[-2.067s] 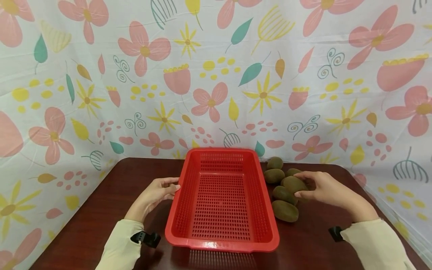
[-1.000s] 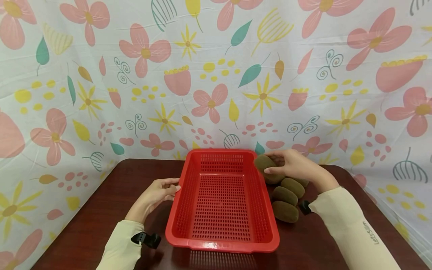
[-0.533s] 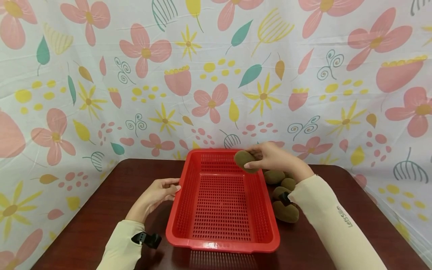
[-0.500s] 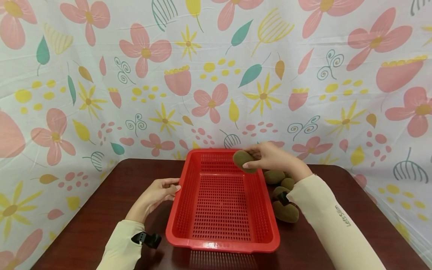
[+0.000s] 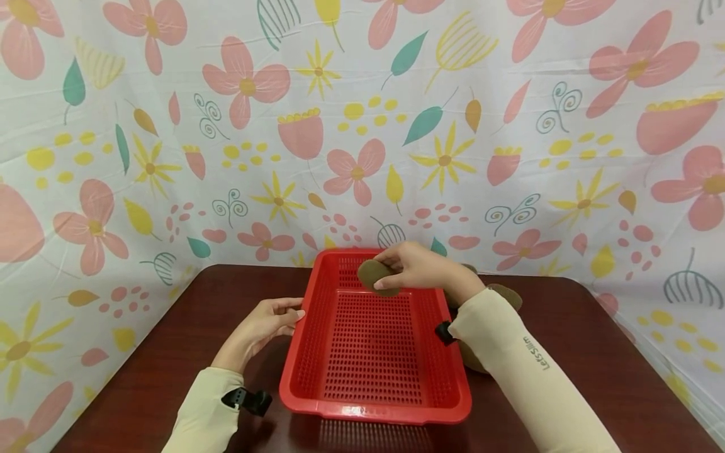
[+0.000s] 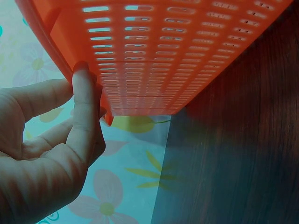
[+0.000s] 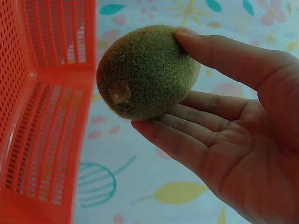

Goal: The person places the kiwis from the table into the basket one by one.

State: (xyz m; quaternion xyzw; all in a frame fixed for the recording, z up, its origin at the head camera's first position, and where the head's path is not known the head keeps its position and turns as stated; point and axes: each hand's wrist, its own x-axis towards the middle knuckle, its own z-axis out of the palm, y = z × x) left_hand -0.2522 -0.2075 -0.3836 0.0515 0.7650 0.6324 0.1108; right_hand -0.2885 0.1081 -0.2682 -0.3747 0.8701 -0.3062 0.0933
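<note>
My right hand (image 5: 416, 267) grips a brown, fuzzy kiwi (image 5: 374, 275) over the far part of a red plastic basket (image 5: 368, 413). In the right wrist view the thumb presses the top of the kiwi (image 7: 145, 74) while the fingers support it from below. At the basket's left side, my left hand (image 5: 266, 327) pinches the rim. The left wrist view shows its thumb and fingers at the edge of the slotted basket wall (image 6: 154, 70). No fruit shows on the basket's slotted floor.
Several more kiwis (image 5: 506, 296) lie on the dark wooden table (image 5: 181, 352) to the right of the basket, partly hidden by my right forearm and sleeve (image 5: 510, 352). A floral-print cloth (image 5: 351, 126) hangs behind the table and along its sides.
My right hand has picked up a kiwi from the pile and carried it left, past the basket's right rim to above its inside. The left hand and basket have stayed in place.
</note>
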